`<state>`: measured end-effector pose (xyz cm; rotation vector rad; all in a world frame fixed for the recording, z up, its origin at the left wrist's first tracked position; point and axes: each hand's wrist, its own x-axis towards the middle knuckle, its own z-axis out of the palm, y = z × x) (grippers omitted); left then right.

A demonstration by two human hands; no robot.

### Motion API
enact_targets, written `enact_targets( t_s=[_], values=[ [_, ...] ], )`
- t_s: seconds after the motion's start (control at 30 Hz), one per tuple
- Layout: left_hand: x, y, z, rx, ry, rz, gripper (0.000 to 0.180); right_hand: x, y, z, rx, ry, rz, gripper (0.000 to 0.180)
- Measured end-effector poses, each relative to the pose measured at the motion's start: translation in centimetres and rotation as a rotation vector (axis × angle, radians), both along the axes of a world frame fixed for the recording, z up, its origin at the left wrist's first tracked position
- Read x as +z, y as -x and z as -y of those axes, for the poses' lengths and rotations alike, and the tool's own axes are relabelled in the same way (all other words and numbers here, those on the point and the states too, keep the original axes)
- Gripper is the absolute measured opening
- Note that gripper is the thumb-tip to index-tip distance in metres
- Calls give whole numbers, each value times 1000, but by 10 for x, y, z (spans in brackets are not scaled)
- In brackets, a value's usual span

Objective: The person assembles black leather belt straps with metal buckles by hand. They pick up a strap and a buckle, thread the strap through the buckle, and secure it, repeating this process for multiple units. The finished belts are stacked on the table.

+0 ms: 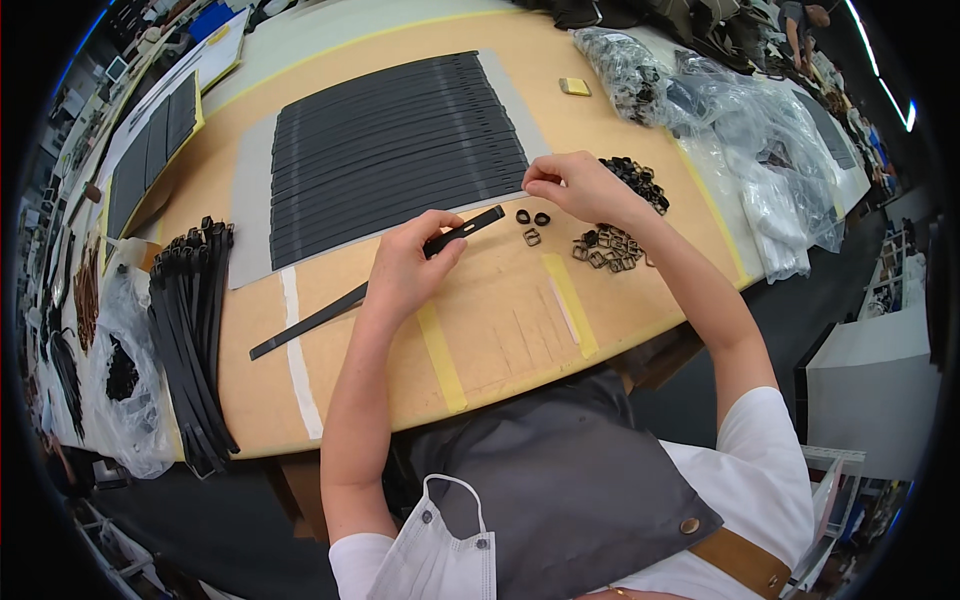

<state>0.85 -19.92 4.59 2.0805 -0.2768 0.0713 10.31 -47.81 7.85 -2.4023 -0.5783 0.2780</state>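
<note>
Workbench (500,330): left hand (405,270) pinches black strap (330,315).

Clear plastic bags (740,130) — table's right, crumpled.

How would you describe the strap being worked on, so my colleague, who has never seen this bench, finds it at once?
On the tan worktable, just in front of the grey mat covered with rows of flat black straps, one black strap lies alone, slanting. The left hand pins it near its slotted end. Unlike the neat rows and the bundle of straps at the left edge, it is single.
</note>
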Motion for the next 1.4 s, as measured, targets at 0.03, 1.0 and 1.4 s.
enact_targets(
  t_s=[0.03,1.0,1.4],
  values=[
    [0,0,0,-2,3,-10,24,-2,0,5,55,31,-25,19],
    [-3,0,-2,-11,131,25,19,-44,31,-27,-120,-859,-572,28],
    [-2,-2,-5,-14,97,41,23,-49,31,-34,-105,-912,-627,28]
  ],
)
